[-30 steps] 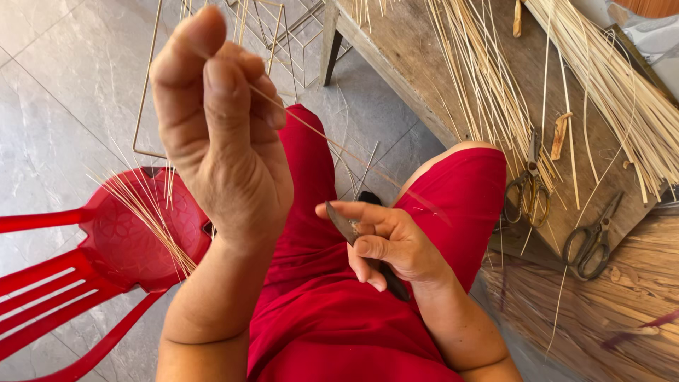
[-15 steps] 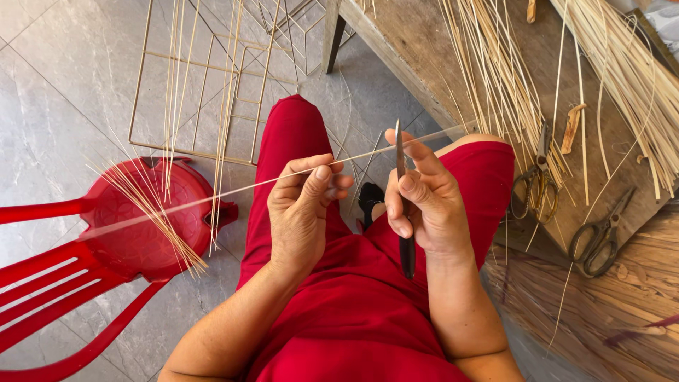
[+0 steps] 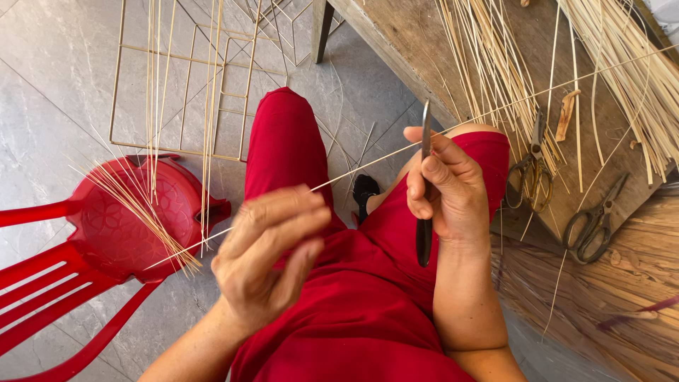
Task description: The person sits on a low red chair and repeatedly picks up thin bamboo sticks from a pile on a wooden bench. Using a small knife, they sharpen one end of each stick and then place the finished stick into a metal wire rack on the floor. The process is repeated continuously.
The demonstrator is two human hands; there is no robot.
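Lowered, left hand (image 3: pixel 265 265) pinches strip (image 3: pixel 368 166) crossing knife (image 3: pixel 424 191), hands apart.

Grey stone-tiled floor (image 3: pixel 56 92) in soft daylight. A red plastic chair (image 3: pixel 106 233) stands at the left, and a bare wire frame (image 3: pixel 177 78) lies on the tiles beyond it. A worn wooden surface (image 3: pixel 509 56) runs along the right, one leg (image 3: pixel 322 28) showing.

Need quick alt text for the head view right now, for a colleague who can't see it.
A seated person in red draws a thin bamboo strip between the left hand and a dark-handled knife held upright in the right hand. A red plastic chair with loose strips stands to the left; a wooden bench with strip bundles and two scissors to the right.
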